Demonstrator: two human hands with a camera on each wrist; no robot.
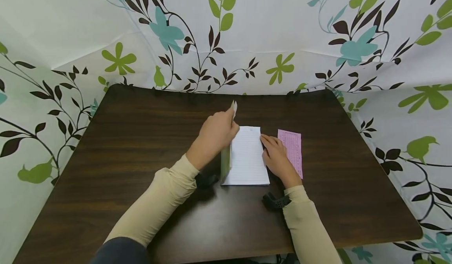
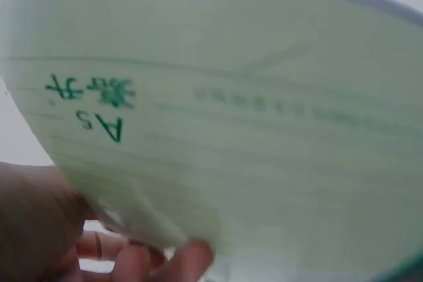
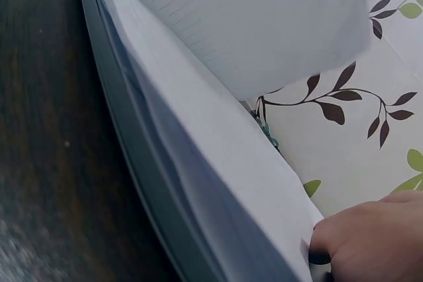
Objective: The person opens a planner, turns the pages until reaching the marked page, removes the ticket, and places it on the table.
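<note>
A notebook (image 1: 248, 158) with white lined pages lies open on the table. My left hand (image 1: 219, 132) pinches its raised green cover (image 1: 225, 164) and a lined leaf near the top, left of the page block. Seen close in the left wrist view, the pale green cover sheet (image 2: 218, 137) bows and bears green print, with "A5" upside down. In the right wrist view the lifted lined leaf (image 3: 277, 24) stands above the page stack (image 3: 198, 123). The fingertips of my right hand (image 1: 279, 158) rest at the notebook's right edge, fingers mostly straight.
A pink printed sheet (image 1: 291, 148) lies right of the notebook, partly behind the right hand. The dark wood table (image 1: 141, 138) extends to both sides. A white cloth (image 1: 282, 28) with leaf and bird prints hangs behind it. Dark bands are on both wrists.
</note>
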